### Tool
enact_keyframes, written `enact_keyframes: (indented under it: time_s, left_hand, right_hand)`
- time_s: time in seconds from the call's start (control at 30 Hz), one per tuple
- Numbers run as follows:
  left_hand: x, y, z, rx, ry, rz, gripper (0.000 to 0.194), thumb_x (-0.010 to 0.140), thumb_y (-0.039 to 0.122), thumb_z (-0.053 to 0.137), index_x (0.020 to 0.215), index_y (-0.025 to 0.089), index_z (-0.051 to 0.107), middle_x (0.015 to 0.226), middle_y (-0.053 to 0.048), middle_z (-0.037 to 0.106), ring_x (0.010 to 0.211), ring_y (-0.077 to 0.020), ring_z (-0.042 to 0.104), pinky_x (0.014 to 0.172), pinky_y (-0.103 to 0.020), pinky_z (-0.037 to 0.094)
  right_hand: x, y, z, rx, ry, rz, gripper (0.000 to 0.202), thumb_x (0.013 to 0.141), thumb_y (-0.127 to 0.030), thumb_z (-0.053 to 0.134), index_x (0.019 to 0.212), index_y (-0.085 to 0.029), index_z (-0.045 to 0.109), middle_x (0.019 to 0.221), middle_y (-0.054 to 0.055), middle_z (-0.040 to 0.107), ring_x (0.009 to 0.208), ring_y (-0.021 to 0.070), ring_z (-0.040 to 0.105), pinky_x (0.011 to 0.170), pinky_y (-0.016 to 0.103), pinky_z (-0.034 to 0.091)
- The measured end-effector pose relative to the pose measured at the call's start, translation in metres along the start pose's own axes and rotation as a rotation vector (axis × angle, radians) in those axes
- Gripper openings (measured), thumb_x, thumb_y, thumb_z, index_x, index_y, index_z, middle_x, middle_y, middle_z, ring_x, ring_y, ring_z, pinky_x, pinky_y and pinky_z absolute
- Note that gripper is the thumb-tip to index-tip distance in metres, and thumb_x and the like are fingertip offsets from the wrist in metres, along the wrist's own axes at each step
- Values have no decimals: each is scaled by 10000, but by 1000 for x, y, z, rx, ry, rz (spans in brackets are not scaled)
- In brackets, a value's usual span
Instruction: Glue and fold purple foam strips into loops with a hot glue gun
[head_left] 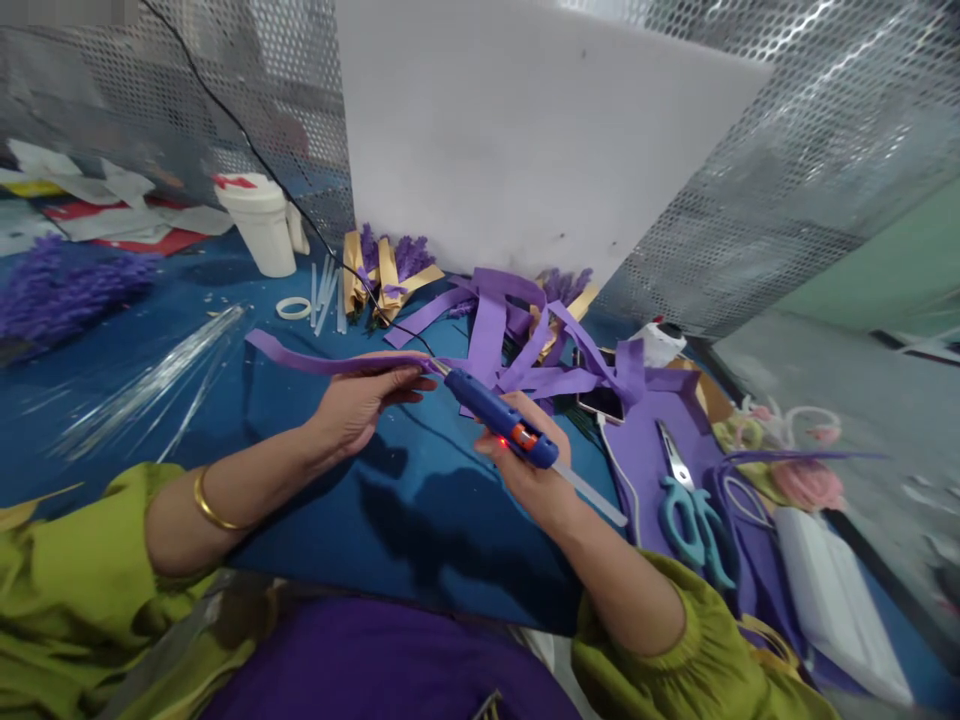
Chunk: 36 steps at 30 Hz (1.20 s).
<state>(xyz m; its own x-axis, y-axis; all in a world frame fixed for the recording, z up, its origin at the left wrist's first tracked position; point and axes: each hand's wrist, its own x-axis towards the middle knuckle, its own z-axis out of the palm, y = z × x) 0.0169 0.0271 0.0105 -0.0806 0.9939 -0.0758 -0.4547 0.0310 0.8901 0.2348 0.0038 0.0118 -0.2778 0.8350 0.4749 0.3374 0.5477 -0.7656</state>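
Note:
My left hand point(367, 400) pinches a purple strip point(300, 358) near its right part; the strip's free end stretches out to the left. Wrapped in my right hand point(529, 465) is a blue glue gun point(487, 410), with a red light on it and a clear glue stick point(596, 495) sticking out of its rear. The gun's nozzle points up and left and is at the strip, just beside my left fingertips. Whether it touches the strip I cannot tell. Behind the gun lie looped purple ribbons point(487, 330).
Small lavender bundles point(390, 280), glue sticks point(324, 295), a tape roll point(293, 308) and a white cup point(262, 225) stand or lie at the back. Lavender point(67, 290) lies far left. Teal scissors point(690, 510) and a phone point(600, 400) are at right. A black cord crosses the back left.

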Motion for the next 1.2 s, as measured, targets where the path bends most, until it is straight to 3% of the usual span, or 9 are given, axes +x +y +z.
enact_keyframes:
  time_s: [0.3, 0.5, 1.2]
  left_hand:
    - [0, -1, 0, 29, -13, 61, 234, 628, 280, 897, 808, 166, 800, 813, -74, 784, 742, -219, 748, 654, -278, 573]
    - [-1, -1, 0, 24, -30, 97, 194, 634, 247, 892, 786, 172, 797, 771, -51, 772, 697, -186, 735, 621, -242, 564]
    - [-5, 3, 4, 158, 3, 182, 189, 669, 254, 834, 775, 162, 707, 734, -34, 746, 692, -191, 726, 645, -272, 550]
  right_hand:
    - [0, 1, 2, -164, -6, -64, 203, 874, -383, 716, 911, -211, 614, 762, -27, 541, 657, 125, 509, 615, 255, 375]
    - [0, -1, 3, -237, -2, -91, 268, 877, -438, 705, 831, -212, 567, 735, -28, 525, 628, 124, 484, 592, 254, 360]
    - [1, -5, 4, -266, 5, -99, 318, 888, -422, 686, 741, -221, 490, 719, -29, 507, 609, 117, 457, 574, 252, 347]
